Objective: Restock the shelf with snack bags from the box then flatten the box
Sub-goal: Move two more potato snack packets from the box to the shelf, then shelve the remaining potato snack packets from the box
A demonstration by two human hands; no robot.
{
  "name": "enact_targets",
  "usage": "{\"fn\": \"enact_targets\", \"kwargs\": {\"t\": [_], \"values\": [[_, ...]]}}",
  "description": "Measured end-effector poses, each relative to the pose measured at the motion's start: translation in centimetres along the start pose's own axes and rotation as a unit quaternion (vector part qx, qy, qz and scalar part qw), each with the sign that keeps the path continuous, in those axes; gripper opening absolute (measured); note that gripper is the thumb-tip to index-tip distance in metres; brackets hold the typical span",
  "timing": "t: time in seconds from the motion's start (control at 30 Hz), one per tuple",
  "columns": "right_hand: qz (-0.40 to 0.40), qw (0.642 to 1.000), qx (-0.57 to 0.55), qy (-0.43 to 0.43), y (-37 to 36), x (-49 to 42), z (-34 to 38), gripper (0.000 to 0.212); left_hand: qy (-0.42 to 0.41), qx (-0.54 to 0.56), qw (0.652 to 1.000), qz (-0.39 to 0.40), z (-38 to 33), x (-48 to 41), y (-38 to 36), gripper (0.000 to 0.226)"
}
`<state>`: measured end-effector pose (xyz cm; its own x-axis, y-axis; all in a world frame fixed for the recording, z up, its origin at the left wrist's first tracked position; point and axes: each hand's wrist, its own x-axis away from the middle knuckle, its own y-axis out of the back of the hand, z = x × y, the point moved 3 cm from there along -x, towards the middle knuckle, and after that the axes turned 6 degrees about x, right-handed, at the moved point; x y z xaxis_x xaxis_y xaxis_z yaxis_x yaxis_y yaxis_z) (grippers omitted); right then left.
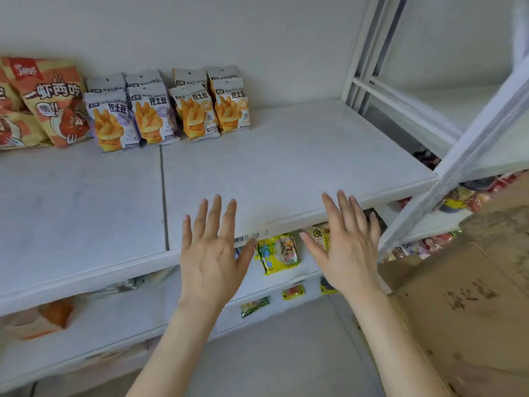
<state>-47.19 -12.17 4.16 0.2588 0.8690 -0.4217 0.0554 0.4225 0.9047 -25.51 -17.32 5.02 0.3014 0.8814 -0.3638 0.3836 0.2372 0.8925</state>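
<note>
A white shelf (286, 156) runs across the view. Grey snack bags (167, 110) printed with potato sticks stand in two rows at its back left, next to large orange shrimp-snack bags (48, 101). The brown cardboard box (469, 305) stands at the lower right, its top closed and stained. My left hand (211, 253) and my right hand (346, 247) hover side by side over the shelf's front edge, palms down, fingers spread, holding nothing.
Lower shelves carry a yellow bag (279, 253) and several small packets. A white metal upright (463, 156) slants across the right side, with more packets behind it. The floor (272, 353) below is grey.
</note>
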Motion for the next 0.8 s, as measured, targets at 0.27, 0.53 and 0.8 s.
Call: {"fn": "enact_targets", "kwargs": {"t": [0.27, 0.53, 0.8], "values": [[0.017, 0.987, 0.06, -0.149, 4.2, 15.4, 0.0, 0.077, -0.17, 0.019, 0.979, 0.11, -3.3, 8.3, -0.6, 0.071], [0.044, 0.932, 0.103, -0.345, 7.6, 32.2, 0.1, 0.078, -0.355, 0.06, 0.917, 0.17, -7.6, 18.5, -1.7, 0.066], [0.064, 0.852, 0.119, -0.506, 10.7, 49.0, -1.8, 0.074, -0.495, 0.092, 0.828, 0.246, -15.7, 31.6, -4.4, 0.064]]}}
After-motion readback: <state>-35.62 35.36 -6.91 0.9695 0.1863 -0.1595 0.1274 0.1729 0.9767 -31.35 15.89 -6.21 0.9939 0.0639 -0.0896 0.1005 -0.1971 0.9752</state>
